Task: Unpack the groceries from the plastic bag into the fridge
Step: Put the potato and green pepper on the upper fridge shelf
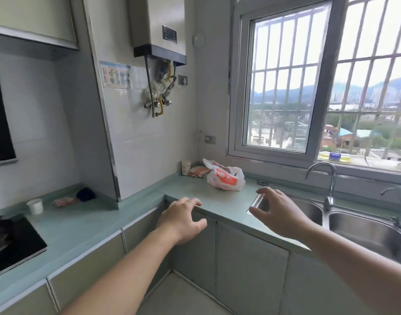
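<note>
Two bare arms are reaching out from the bottom of the head view. At about 7 o'clock, the left hand (180, 220) is hanging in the air by the edge of the green counter (136, 212). Its fingers are spread and bent a little, and they are holding nothing. At about 4 o'clock, the right hand (277, 213) is floating over the counter, next to the corner of the sink (365, 233). Its fingers are spread wide too, and they are holding nothing.

Up past both hands, near the middle of the view, the plastic bag (225, 176) is sitting on the counter under the window (285, 87). It is white with red and orange print, and it is looking lumpy and full. Neither hand is touching the bag. To the bag's 9 o'clock, a striped cloth (198, 171) is lying just beside it, and a paper cup (185, 167) is standing in the corner.

At 3 o'clock, a shiny tap (330, 187) is bending over the sink. At 12 o'clock, a water heater (158, 26) is hanging on the wall with pipes under it. At 9 o'clock, a small white cup (35, 206) is standing on the counter, and a black stove top (13, 244) is sitting below it.
</note>
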